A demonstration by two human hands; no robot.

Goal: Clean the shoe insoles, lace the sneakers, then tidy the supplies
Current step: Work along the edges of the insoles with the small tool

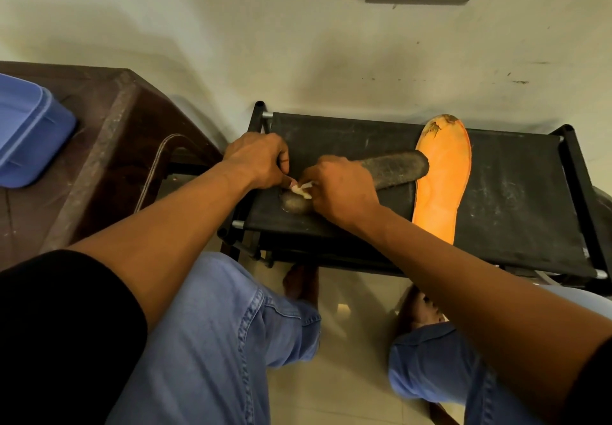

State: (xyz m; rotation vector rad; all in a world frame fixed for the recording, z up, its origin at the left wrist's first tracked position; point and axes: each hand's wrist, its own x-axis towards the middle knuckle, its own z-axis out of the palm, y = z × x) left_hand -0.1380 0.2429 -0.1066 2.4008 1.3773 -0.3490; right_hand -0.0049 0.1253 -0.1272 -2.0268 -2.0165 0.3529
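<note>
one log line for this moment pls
step: wiping dark worn insole | right hand: grip on white wipe | left hand: steadying | orange foam insole: waiting

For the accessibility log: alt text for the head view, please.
Both hands work a small white wipe on a dark insole lying across a black fabric shoe rack. An orange insole lies beside it, against a pale wall.
</note>
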